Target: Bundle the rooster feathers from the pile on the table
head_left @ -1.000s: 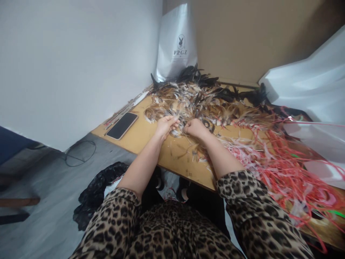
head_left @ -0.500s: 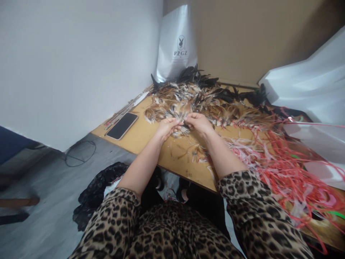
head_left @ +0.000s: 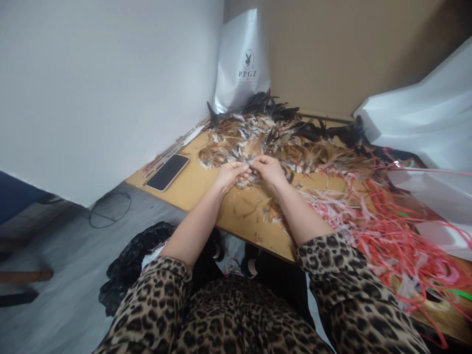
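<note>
Both my hands meet over the near edge of a heap of brown, white and black feathers (head_left: 291, 140) on the yellow tabletop (head_left: 243, 221). My left hand (head_left: 232, 174) is closed, thumb and fingers pinched on a feather (head_left: 246, 158). Right beside it, my right hand (head_left: 269, 169) pinches at the same small spot, fingertips almost touching the left ones. Fingers hide most of what lies between them. Loose feather bits and thin quills (head_left: 273, 211) lie on the table below my right wrist.
A phone (head_left: 167, 172) lies left, beside thin sticks (head_left: 173, 147). A tangle of pink and white strings (head_left: 391, 231) spreads over the right side. A silver bag (head_left: 241, 64) stands at the back; white sheeting (head_left: 424, 108) is at right. A black plastic bag (head_left: 136, 260) lies on the floor.
My right hand has shifted slightly left, bringing its fingertips closer to the left hand's. The left hand and the feather heap look almost unmoved.
</note>
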Demonstrator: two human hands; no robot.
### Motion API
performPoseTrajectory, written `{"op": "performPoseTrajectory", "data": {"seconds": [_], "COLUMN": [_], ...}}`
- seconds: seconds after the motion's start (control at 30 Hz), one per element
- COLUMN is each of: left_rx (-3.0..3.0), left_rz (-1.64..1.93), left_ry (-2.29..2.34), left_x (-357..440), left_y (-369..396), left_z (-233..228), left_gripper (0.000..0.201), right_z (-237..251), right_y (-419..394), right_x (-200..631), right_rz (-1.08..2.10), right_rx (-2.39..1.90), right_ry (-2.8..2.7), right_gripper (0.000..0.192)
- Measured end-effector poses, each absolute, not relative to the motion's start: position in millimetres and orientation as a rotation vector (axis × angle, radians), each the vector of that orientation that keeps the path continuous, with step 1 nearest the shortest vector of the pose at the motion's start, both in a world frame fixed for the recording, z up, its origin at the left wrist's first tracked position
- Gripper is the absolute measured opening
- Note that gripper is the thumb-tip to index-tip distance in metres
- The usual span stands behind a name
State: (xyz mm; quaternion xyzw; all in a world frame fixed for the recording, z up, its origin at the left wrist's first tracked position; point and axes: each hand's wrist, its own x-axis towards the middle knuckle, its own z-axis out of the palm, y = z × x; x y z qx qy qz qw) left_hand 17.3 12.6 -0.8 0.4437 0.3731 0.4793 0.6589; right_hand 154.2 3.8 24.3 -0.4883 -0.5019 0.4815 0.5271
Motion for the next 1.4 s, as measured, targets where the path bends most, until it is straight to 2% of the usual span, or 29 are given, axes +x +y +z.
{"op": "performPoseTrajectory", "data": {"seconds": [0.47, 0.7, 0.87, 0.97, 1.2, 1.4], "left_rx": [1.14, 1.0, 0.953, 0.93, 0.876, 0.885], "left_rz": [1.146, 1.262, 1.274, 1.274, 1.252, 1.177], "left_ry": [0.887, 0.912, 0.916, 0.927, 0.877, 0.866], "left_x": [18.4, 13.7, 14.0, 13.8, 13.3, 13.6], "left_y": [11.9, 15.9, 14.8, 14.5, 14.8, 13.8], "left_z": [0.1, 2.9, 5.7, 6.1, 5.2, 3.2], "left_gripper": [0.019, 0.017, 0.016, 0.016, 0.014, 0.018], "right_z": [23.9, 26.1, 29.8, 29.0, 28.1, 23.2], "right_y": [4.9, 4.2, -2.9, -0.7, 9.4, 11.8], "right_x": [159.4, 172.5, 164.4, 168.5, 182.6, 178.5], "right_rz": [1.095, 0.581, 0.357, 0.544, 1.371, 1.528], "right_rx": [-1.221, -1.617, -1.812, -1.706, -1.315, -1.093], "right_ry": [-1.309, -1.93, -2.07, -1.967, -1.409, -1.178], "right_gripper": [0.026, 0.015, 0.009, 0.009, 0.012, 0.018]}}
